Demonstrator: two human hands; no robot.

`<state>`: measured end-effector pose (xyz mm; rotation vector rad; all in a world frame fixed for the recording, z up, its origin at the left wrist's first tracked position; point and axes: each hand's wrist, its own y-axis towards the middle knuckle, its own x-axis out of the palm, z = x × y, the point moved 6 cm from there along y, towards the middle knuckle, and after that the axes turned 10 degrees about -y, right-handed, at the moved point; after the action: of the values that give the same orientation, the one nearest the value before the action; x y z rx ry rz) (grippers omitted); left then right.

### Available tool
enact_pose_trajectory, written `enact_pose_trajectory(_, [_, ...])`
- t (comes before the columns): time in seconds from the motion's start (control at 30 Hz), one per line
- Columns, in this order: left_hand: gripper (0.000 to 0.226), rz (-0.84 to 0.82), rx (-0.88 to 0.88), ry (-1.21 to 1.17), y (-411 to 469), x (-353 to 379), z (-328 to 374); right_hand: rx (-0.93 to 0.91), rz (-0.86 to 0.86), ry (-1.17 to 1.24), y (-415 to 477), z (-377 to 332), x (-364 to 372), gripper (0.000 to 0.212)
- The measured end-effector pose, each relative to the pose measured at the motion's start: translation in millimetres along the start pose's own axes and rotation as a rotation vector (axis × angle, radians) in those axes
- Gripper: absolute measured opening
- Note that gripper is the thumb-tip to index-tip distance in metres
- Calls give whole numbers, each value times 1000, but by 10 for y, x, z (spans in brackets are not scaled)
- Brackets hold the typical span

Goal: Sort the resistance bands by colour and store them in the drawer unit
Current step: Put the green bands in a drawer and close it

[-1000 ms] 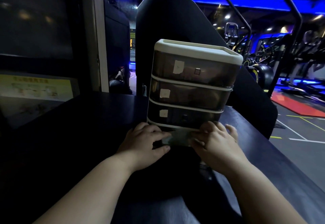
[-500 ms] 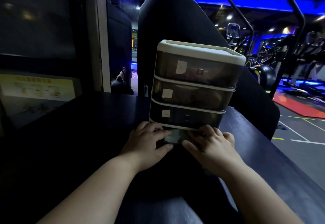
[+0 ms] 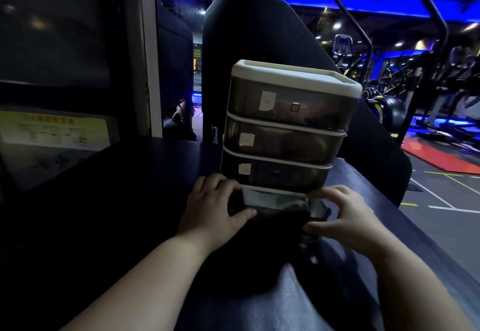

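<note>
A drawer unit [image 3: 291,76] with a white top and smoky drawers stands on the dark table [image 3: 109,201]. Small white labels mark the three upper drawers, which are pushed in. The bottom drawer [image 3: 280,212] is pulled out toward me. A pale greenish resistance band [image 3: 270,199] lies inside it. My left hand [image 3: 210,208] grips the drawer's left front corner, thumb along the front edge. My right hand [image 3: 345,216] grips the right front corner, fingers curled over the rim. What lies deeper in the drawer is hidden.
A tall black padded panel [image 3: 254,32] rises right behind the unit. A yellow poster [image 3: 52,130] hangs on the left wall. The table's right edge [image 3: 405,227] drops to the gym floor, with machines and a red mat [image 3: 439,156] beyond.
My hands were close together over the greenish band in the drawer. They have moved apart to the drawer's two front corners, and the band now shows between them.
</note>
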<state>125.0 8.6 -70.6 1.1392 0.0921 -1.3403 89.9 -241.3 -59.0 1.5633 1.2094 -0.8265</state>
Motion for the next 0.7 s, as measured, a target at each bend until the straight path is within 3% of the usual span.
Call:
enact_pose_trajectory(0.17, [82, 38, -205, -179, -35, -10, -145, 180, -157, 378, 24, 379, 171, 91])
enact_pose_trajectory(0.37, [108, -43, -448, -534, -43, 160, -301, 169, -204, 592, 107, 364, 325, 119])
enact_pose_trajectory(0.5, [104, -162, -475, -651, -18, 261, -292, 80, -216, 657, 114, 330, 348, 97])
enact_pose_trajectory(0.7, [100, -369, -523, -673, 100, 162, -270, 54, -130, 536, 151, 326, 325, 79])
